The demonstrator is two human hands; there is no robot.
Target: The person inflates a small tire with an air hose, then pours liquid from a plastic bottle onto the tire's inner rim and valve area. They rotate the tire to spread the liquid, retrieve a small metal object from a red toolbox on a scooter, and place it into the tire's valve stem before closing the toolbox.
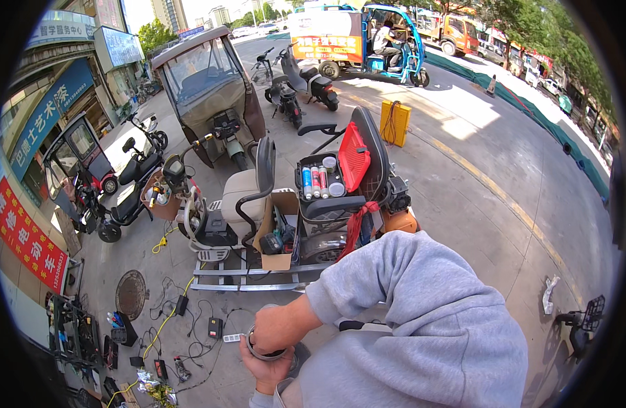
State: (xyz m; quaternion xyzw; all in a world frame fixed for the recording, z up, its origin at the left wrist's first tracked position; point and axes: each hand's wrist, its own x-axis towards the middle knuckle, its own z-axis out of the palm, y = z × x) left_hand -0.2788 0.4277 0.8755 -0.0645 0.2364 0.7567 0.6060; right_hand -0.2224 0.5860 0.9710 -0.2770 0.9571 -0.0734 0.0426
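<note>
Close to my lap, my left hand (271, 370) supports a round grey part with a metallic rim (268, 355) from below. My right hand (280, 328) is bent over the same part, its fingers curled down into the opening. Whatever those fingertips grip is hidden by the hand. Just left of the hands, a white power strip (233, 338) lies on the pavement, with a black charger box (215, 328) beside it.
Ahead stands an electric three-wheeler with a beige seat (244, 204), an open cardboard box of tools (277, 262) and a black case of spray cans (316, 182). Cables and a yellow cord (165, 319) cross the ground leftward. A yellow box (394, 124) stands farther off.
</note>
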